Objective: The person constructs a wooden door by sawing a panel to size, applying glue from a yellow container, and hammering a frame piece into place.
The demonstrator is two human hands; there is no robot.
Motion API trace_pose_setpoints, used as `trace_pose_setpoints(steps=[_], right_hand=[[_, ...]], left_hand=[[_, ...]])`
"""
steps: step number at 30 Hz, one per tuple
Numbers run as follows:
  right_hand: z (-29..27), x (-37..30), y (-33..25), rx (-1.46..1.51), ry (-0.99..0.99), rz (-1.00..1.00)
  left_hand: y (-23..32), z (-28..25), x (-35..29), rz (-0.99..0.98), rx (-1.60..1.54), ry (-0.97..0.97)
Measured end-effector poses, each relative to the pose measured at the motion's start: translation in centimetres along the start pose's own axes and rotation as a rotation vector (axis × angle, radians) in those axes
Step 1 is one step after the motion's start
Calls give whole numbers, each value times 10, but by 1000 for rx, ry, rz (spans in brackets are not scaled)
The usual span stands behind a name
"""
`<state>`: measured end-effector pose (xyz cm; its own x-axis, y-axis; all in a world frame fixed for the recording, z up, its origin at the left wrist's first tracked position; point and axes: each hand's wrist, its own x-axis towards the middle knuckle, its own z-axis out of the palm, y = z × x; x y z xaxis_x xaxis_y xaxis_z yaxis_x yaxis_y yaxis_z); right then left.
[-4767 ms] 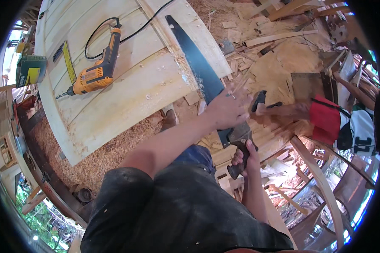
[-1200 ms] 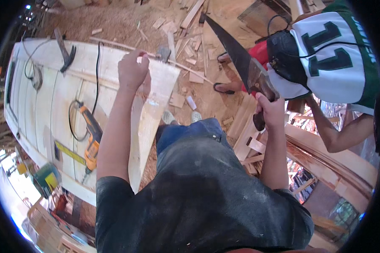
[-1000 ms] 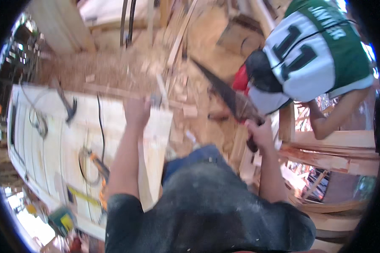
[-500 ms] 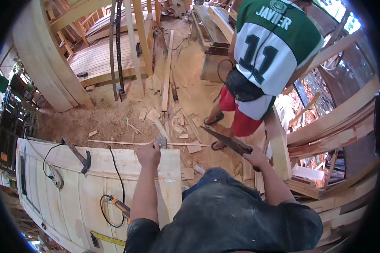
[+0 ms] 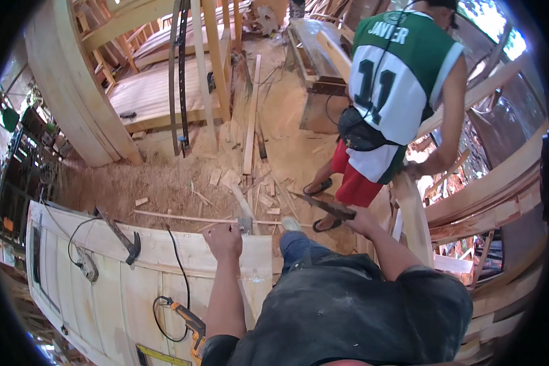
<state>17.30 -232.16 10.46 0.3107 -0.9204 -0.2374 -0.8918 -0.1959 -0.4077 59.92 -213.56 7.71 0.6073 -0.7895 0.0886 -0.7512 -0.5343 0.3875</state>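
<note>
My right hand (image 5: 365, 221) is closed around the handle end of a handsaw (image 5: 324, 205), whose dark blade points forward and left above the floor. My left hand (image 5: 224, 241) is a fist at the far edge of the pale wooden panel (image 5: 192, 274). Whatever its fingers hold is hidden. Just right of that fist is a small grey flat piece (image 5: 245, 226), and a thin wooden strip (image 5: 177, 216) runs along the panel's far edge. On the panel lie a claw hammer (image 5: 127, 244), an orange and black power tool (image 5: 192, 323) and a yellow-edged ruler (image 5: 158, 355).
A person (image 5: 387, 91) in a green and white jersey and red shorts stands ahead right, one hand on a timber beam (image 5: 413, 213). Wood offcuts (image 5: 265, 200) and sawdust cover the floor. A power cord (image 5: 175, 259) crosses the panel, and a wooden frame (image 5: 216, 67) rises behind.
My right hand has drawn the saw slightly left and up. The other person has turned and moved right, an arm now showing at the beam. The view has shifted, and my foot now shows.
</note>
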Motion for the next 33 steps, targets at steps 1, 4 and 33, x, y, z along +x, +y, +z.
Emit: trace_pose_setpoints(steps=[1,4,33], right_hand=[[14,28,3,17,45,-123],[16,100,-59,82,-155,-50],[-19,465,-131,-102,-492,-178]], left_hand=[[1,5,2,17,-22,90],[8,-5,7,-84,77,-93],[-11,23,60,-141,131,-301]])
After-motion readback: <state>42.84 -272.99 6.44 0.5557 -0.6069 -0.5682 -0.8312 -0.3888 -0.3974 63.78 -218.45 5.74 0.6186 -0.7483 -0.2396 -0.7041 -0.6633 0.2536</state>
